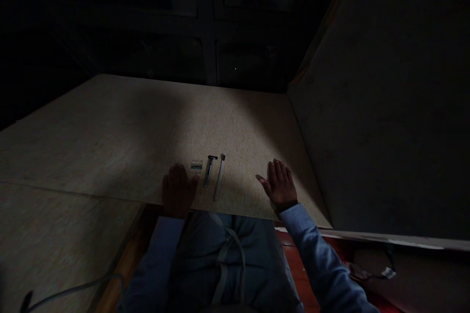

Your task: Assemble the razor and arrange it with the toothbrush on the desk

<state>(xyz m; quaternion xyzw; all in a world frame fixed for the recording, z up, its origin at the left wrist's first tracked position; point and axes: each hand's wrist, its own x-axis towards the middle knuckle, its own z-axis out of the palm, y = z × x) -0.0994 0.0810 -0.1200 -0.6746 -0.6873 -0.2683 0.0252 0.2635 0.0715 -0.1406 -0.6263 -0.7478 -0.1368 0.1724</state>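
My left hand (pixel 178 190) lies flat on a pale board tabletop (pixel 121 127), fingers stretched out, in shadow. My right hand (pixel 279 184) also rests flat on the board, fingers together and thumb out. Between them lie three small items: a small packet (pixel 196 165) just beyond my left fingertips, a safety razor (pixel 209 169) with its head pointing away from me, and a thin pale stick-like tool (pixel 219 176) beside it. Neither hand holds anything.
A tall board panel (pixel 385 107) stands upright along the right side of the tabletop. A second board (pixel 55 234) lies lower at the left with a cable (pixel 73 291) over it. The room beyond is dark. My lap shows below the table edge.
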